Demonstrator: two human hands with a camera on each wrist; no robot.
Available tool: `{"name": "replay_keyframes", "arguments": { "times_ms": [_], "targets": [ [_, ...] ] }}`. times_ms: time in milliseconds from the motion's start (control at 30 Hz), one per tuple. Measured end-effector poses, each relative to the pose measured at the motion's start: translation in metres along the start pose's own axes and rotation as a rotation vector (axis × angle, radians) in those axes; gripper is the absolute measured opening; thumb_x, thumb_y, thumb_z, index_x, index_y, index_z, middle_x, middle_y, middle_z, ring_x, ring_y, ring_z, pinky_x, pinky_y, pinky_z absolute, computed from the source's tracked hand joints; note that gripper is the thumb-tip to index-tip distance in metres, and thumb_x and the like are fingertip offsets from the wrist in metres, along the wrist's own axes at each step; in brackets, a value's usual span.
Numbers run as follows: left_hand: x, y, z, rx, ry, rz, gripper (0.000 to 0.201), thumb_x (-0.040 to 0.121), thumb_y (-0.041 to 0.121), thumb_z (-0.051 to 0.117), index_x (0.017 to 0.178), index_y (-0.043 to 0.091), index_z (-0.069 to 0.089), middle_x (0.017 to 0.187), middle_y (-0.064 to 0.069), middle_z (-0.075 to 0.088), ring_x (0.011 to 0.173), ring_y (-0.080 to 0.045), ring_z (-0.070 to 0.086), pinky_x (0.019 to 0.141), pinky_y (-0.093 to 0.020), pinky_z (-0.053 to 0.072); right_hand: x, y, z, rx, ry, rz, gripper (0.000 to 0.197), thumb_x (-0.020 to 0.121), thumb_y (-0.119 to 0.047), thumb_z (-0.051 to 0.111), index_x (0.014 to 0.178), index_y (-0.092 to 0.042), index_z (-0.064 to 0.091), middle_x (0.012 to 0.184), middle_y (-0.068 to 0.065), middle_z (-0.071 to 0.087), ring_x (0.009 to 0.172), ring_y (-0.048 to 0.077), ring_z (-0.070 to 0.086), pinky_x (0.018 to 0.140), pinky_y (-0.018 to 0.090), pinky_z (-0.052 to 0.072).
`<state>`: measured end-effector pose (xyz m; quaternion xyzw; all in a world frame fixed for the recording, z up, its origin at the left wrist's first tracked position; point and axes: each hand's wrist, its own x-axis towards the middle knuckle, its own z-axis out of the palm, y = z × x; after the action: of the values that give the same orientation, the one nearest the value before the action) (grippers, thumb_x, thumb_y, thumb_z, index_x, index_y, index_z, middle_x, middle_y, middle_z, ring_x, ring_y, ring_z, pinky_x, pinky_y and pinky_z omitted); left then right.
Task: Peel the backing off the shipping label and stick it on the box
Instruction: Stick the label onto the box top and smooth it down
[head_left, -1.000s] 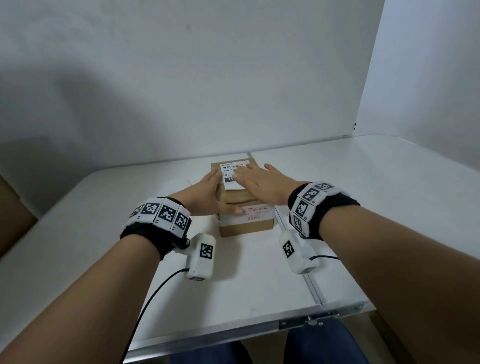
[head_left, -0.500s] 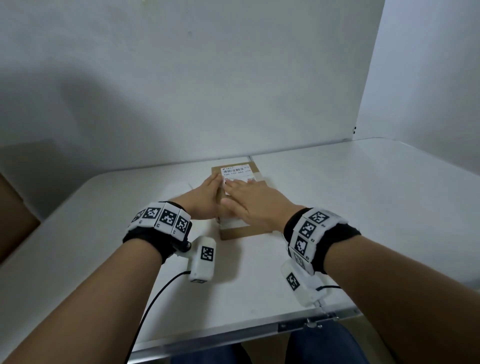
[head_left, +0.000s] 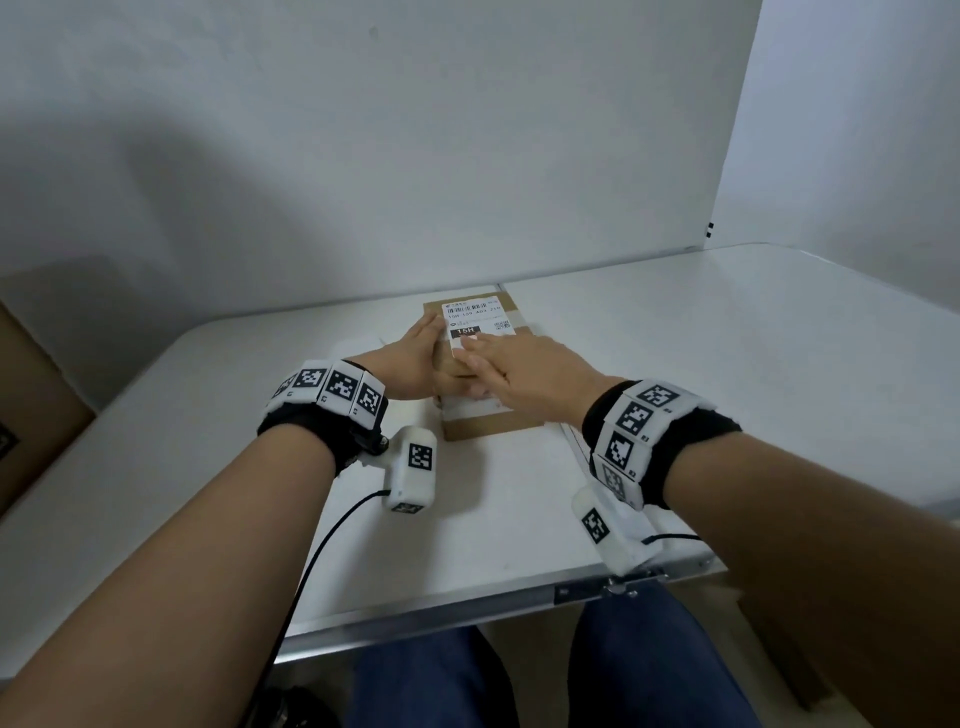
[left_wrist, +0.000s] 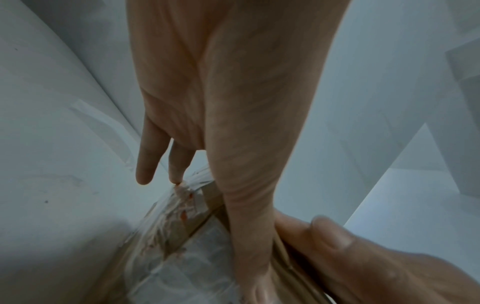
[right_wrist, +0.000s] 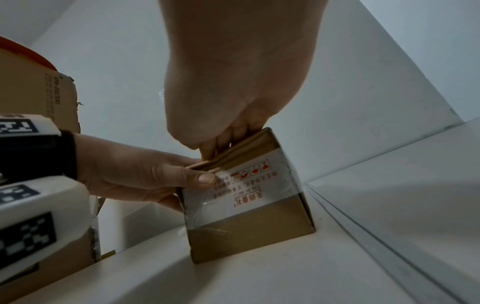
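Note:
A small brown cardboard box (head_left: 491, 423) stands on the white table, with printed clear tape across its front (right_wrist: 241, 197). The white shipping label (head_left: 474, 317) lies flat on the box's top, its barcode end uncovered. My left hand (head_left: 418, 356) grips the box's left side, fingers along the side wall and thumb (right_wrist: 201, 176) on the front top corner. My right hand (head_left: 501, 358) lies flat on the box top. Its straight fingertips press the near part of the label and hide that end.
A white sheet (head_left: 361, 344) lies on the table just left of the box. A large cardboard carton (head_left: 31, 415) stands off the table's left edge. A seam (head_left: 574, 441) runs down the table right of the box. The metal front edge (head_left: 467, 608) is close to my knees.
My right hand has slid toward me across the label, uncovering its far barcode half. The left hand has kept its hold on the box's left side.

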<state>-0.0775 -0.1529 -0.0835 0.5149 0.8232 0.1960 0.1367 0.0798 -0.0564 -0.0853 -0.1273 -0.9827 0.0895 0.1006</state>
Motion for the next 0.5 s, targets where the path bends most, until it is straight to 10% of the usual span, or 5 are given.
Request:
{"name": "replay_keyframes", "arguments": {
  "times_ms": [333, 500],
  "targets": [
    [0.01, -0.009, 0.002, -0.021, 0.006, 0.026, 0.126, 0.044, 0.08, 0.071, 0.149, 0.031, 0.025, 0.149, 0.006, 0.031, 0.142, -0.015, 0.028, 0.12, -0.042, 0.025, -0.014, 0.003, -0.005, -0.096, 0.136, 0.051, 0.043, 0.101, -0.04, 0.027, 0.13, -0.031, 0.058, 0.131, 0.001, 0.063, 0.112, 0.027, 0.059, 0.088, 0.039, 0.051],
    [0.013, -0.013, 0.002, -0.011, -0.004, 0.026, 0.128, 0.043, 0.081, 0.072, 0.15, 0.033, 0.021, 0.151, 0.01, 0.027, 0.143, -0.013, 0.026, 0.119, -0.043, 0.025, -0.016, 0.007, -0.006, -0.161, 0.242, 0.122, 0.05, 0.101, -0.04, 0.027, 0.101, -0.019, 0.072, 0.085, 0.007, 0.068, 0.074, 0.023, 0.055, 0.063, 0.029, 0.04]
  ]
}}
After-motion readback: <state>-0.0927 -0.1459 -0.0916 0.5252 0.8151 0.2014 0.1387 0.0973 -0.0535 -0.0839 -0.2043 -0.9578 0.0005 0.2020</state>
